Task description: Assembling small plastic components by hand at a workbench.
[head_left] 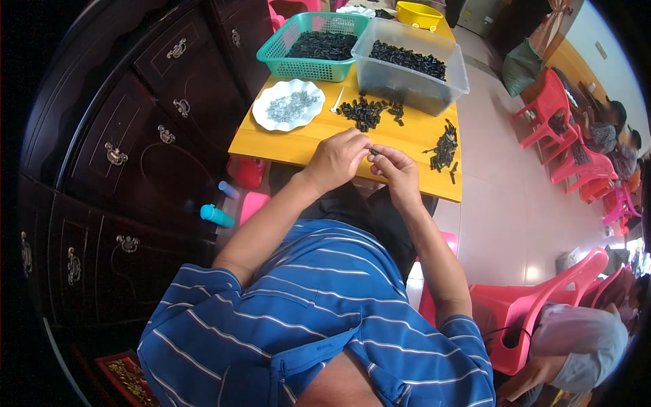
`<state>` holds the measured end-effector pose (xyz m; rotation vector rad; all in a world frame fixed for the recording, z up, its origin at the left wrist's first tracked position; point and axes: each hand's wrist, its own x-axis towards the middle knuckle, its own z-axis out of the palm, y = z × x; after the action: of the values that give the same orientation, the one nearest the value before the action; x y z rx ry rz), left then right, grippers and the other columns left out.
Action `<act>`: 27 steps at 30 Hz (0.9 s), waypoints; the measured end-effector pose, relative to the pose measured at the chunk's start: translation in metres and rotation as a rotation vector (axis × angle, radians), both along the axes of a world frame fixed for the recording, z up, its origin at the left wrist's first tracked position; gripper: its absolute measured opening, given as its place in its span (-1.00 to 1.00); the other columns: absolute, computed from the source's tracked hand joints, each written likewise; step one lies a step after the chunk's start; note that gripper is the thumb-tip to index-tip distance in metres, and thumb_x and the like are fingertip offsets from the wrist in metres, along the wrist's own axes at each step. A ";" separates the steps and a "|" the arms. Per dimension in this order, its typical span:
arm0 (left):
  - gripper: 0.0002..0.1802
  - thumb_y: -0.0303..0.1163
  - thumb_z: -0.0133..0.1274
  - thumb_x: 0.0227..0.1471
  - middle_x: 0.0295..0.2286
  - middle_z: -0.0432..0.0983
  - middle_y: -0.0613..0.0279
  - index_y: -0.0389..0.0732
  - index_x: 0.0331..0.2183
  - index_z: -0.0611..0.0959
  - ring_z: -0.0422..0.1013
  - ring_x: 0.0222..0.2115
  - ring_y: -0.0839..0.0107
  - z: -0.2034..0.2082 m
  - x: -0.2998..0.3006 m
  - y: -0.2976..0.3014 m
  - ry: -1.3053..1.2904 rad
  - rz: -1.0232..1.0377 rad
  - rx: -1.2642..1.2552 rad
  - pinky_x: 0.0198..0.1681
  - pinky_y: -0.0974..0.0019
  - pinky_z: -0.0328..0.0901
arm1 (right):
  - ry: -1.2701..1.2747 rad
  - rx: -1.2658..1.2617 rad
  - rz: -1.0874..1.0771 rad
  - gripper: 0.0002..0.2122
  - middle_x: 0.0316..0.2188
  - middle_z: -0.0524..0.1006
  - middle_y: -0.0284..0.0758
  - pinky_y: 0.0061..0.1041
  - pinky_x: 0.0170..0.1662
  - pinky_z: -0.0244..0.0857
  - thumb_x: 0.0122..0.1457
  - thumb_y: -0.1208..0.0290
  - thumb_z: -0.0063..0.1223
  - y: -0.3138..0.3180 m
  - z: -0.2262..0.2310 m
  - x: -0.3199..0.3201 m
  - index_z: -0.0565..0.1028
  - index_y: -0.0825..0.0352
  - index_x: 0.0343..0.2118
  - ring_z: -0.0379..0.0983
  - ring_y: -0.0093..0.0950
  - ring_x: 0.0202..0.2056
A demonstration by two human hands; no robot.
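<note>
Above the near edge of the yellow table, my left hand and my right hand meet fingertip to fingertip. My right thumb and fingers pinch a small black piece. The left fingers are pressed together against its other end, and what they hold there is hidden. Just beyond the hands lies a loose pile of small black pieces. Thinner black pieces are heaped to the right. A white scalloped plate at the left carries many tiny clear or silvery parts.
At the back of the table stand a green basket and a clear plastic bin, both holding black pieces. A white stick lies beside the plate. Dark cabinets rise at left; pink chairs and seated people are at right.
</note>
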<state>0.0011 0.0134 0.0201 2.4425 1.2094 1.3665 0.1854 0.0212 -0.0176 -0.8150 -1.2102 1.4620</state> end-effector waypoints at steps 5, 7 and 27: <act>-0.88 -0.57 0.12 0.03 -0.38 0.51 0.02 -0.29 -0.31 0.56 0.50 -0.35 -0.01 0.000 -0.002 0.003 0.045 -0.036 0.049 -0.30 0.11 0.41 | 0.065 -0.113 0.047 -0.78 -0.34 0.65 -0.36 -0.69 -0.27 0.39 0.23 0.54 0.13 0.002 0.002 0.003 0.60 0.41 -0.07 0.51 -0.66 -0.40; -0.86 -0.58 0.12 0.02 -0.38 0.51 0.03 -0.29 -0.30 0.56 0.50 -0.34 0.00 0.001 -0.003 0.004 0.091 -0.052 0.072 -0.30 0.11 0.41 | 0.074 -0.136 0.064 -0.78 -0.35 0.65 -0.36 -0.70 -0.29 0.38 0.23 0.54 0.13 0.002 0.002 0.003 0.61 0.40 -0.07 0.51 -0.67 -0.41; -0.86 -0.50 0.09 0.03 -0.41 0.55 0.10 -0.24 -0.29 0.62 0.52 -0.36 0.08 0.006 -0.007 0.018 0.078 -0.181 -0.032 -0.29 0.14 0.42 | 0.137 -0.280 0.215 -0.84 -0.27 0.62 -0.41 -0.62 -0.19 0.44 0.35 0.35 0.04 0.005 -0.001 0.006 0.54 0.30 -0.15 0.51 -0.66 -0.32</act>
<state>-0.0063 0.0318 0.0258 2.5325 0.9875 1.2055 0.1918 0.0260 -0.0191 -0.7725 -1.0274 1.8615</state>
